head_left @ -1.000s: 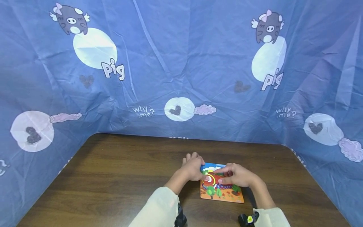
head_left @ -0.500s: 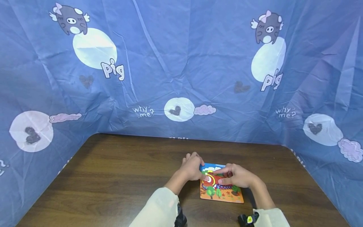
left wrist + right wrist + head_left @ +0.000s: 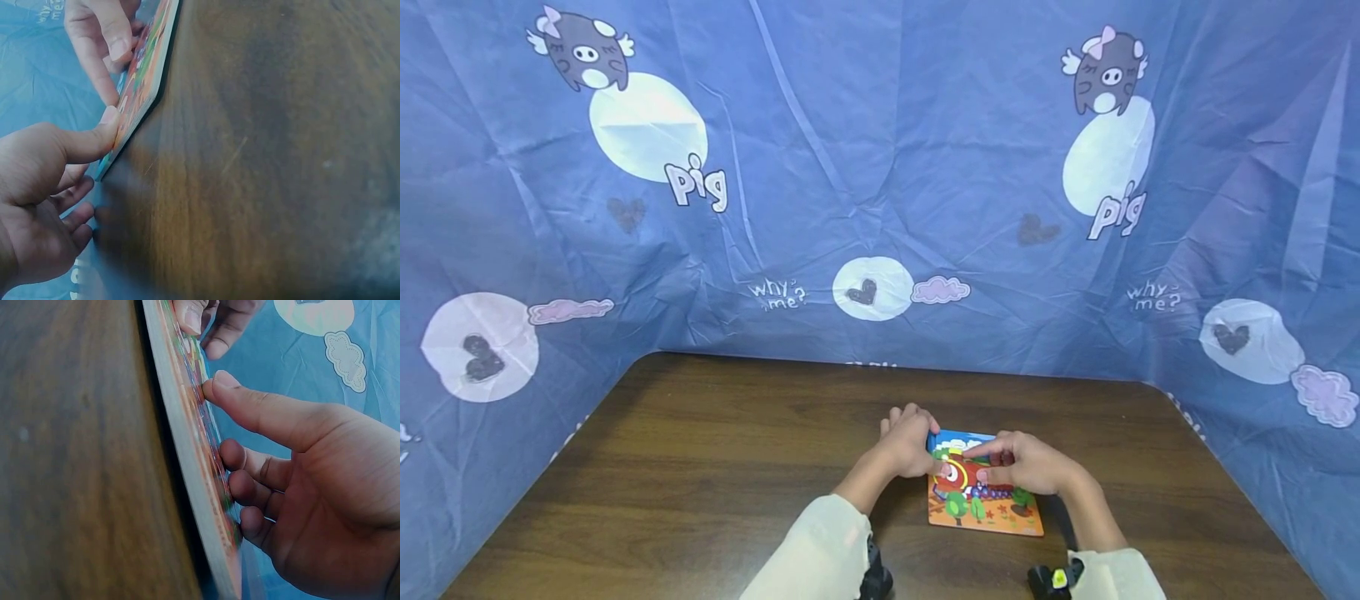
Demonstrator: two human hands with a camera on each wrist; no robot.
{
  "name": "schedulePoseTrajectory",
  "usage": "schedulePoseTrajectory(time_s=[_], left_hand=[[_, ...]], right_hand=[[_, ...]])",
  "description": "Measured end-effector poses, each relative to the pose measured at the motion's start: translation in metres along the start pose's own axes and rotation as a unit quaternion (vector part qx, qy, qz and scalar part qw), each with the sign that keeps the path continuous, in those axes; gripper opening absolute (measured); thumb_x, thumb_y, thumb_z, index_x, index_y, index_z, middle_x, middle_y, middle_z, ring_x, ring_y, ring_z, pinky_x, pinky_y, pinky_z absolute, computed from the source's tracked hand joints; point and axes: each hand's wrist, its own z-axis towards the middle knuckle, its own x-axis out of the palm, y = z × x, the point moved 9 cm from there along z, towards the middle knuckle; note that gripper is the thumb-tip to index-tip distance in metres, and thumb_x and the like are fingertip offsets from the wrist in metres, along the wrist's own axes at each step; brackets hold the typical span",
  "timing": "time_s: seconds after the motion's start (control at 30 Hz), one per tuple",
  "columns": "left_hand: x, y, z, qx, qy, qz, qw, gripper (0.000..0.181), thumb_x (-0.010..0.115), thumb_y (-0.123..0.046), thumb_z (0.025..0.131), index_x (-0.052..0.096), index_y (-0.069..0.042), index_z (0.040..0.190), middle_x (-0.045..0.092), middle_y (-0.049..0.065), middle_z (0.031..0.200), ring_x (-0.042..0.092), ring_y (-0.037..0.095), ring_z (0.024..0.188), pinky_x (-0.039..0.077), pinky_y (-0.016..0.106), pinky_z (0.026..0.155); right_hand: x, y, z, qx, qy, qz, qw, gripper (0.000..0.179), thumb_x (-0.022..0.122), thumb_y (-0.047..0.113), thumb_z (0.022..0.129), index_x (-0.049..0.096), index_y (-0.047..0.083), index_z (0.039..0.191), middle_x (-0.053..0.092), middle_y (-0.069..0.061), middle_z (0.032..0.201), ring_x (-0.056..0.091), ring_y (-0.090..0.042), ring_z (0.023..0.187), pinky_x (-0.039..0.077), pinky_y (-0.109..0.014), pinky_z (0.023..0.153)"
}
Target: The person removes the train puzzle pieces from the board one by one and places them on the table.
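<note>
My hands barely shift in half a second. Head view: my left hand [image 3: 908, 443] pinches the left edge of the picture board [image 3: 988, 512] on the worktop [image 3: 737, 467]; my right hand [image 3: 1032, 463] arches in opposite, thumb and forefinger apart. Left wrist: thumb [image 3: 92, 141] on the board's face. Right wrist: bent fingers [image 3: 249, 489] touch it; whether they grip anything, I cannot tell.
</note>
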Motion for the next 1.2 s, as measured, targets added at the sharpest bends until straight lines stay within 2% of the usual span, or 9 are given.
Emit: schedulePoseTrajectory(time_s=[0.27,0.37,0.57,0.73,0.97,1.2], left_hand=[[0.001,-0.003,-0.002,0.016,-0.014,-0.017,0.9996,0.048,0.092,-0.028,0.077,0.064,-0.012,0.114,0.058,0.002,0.113,0.045,0.025,0.107,0.035,0.043,0.095],[0.002,-0.003,-0.002,0.016,-0.017,-0.025,0.9994,0.049,0.091,-0.026,0.078,0.063,-0.012,0.115,0.059,0.003,0.114,0.045,0.027,0.108,0.035,0.045,0.095],[0.002,-0.005,-0.002,0.018,-0.023,-0.034,0.9990,0.050,0.092,-0.027,0.078,0.060,-0.013,0.115,0.061,0.001,0.114,0.046,0.026,0.106,0.034,0.046,0.094],[0.001,-0.007,-0.005,0.022,-0.022,-0.046,0.9985,0.052,0.092,-0.026,0.077,0.059,-0.012,0.115,0.061,-0.002,0.107,0.046,0.024,0.102,0.034,0.044,0.092],[-0.002,-0.010,-0.006,0.029,-0.034,-0.067,0.9967,0.035,0.084,-0.018,0.086,0.060,-0.013,0.110,0.058,-0.004,0.097,0.048,0.022,0.099,0.034,0.043,0.090],[-0.006,-0.011,-0.008,0.060,-0.056,-0.113,0.9902,0.033,0.079,-0.002,0.084,0.058,-0.010,0.108,0.061,-0.001,0.092,0.053,0.017,0.090,0.039,0.039,0.088]], right_hand=[[-0.002,-0.001,-0.001,-0.009,-0.005,0.005,0.9999,0.034,0.076,0.027,0.094,0.074,0.016,0.126,0.057,-0.003,0.089,0.048,-0.019,0.078,0.040,-0.030,0.065],[-0.003,0.000,-0.001,-0.019,-0.006,0.006,0.9998,0.031,0.078,0.022,0.092,0.073,0.013,0.122,0.058,-0.002,0.087,0.049,-0.018,0.075,0.041,-0.028,0.063],[-0.006,-0.001,-0.002,-0.013,-0.011,0.017,0.9997,0.035,0.084,0.012,0.085,0.071,0.010,0.118,0.058,-0.006,0.091,0.049,-0.020,0.079,0.043,-0.029,0.068],[-0.008,-0.003,-0.001,-0.004,-0.021,0.022,0.9995,0.042,0.086,0.010,0.081,0.069,0.007,0.119,0.058,-0.005,0.090,0.050,-0.020,0.081,0.044,-0.029,0.070],[-0.008,-0.004,-0.001,0.004,-0.024,0.023,0.9994,0.043,0.087,0.009,0.080,0.069,0.007,0.119,0.059,-0.004,0.090,0.051,-0.020,0.081,0.045,-0.030,0.071],[-0.008,-0.003,0.000,0.008,-0.027,0.015,0.9995,0.042,0.087,0.008,0.080,0.069,0.008,0.118,0.058,-0.004,0.090,0.051,-0.021,0.082,0.044,-0.031,0.072]])
